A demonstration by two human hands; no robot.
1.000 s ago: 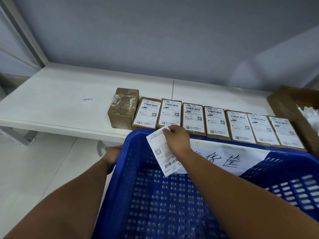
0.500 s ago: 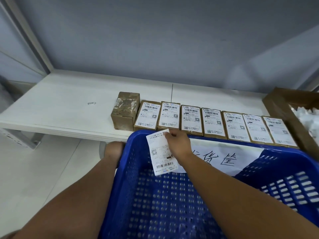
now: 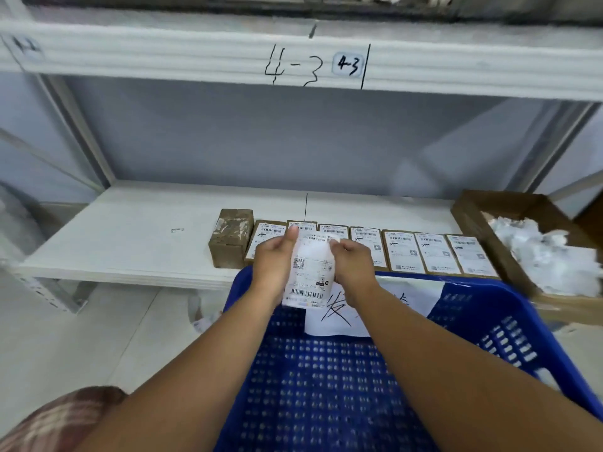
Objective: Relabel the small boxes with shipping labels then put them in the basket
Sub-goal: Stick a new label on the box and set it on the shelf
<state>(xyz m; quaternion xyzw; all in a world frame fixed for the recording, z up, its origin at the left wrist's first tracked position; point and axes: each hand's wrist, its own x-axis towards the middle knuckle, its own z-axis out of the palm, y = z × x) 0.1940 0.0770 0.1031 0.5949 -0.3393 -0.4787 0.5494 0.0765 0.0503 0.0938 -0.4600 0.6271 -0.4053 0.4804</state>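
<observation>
Both hands hold one white shipping label (image 3: 310,275) upright over the far rim of the blue basket (image 3: 473,308). My left hand (image 3: 275,262) grips its left edge with the thumb up along the top corner. My right hand (image 3: 354,264) pinches the label's upper right corner. Behind them, on the white shelf (image 3: 130,243), lies a row of several small brown boxes (image 3: 434,252) that carry labels. At the row's left end stands an unlabelled taped brown box (image 3: 232,236).
A large open carton (image 3: 473,223) with crumpled white paper (image 3: 548,256) sits at the shelf's right end. A white sheet with handwriting (image 3: 339,318) hangs inside the basket's far wall. An upper shelf edge marked 4-3 (image 3: 313,65) runs overhead. Pale floor lies to the left.
My left hand has come up from the basket's left rim and taken the label's left edge. The view has tilted up, so the upper shelf now shows.
</observation>
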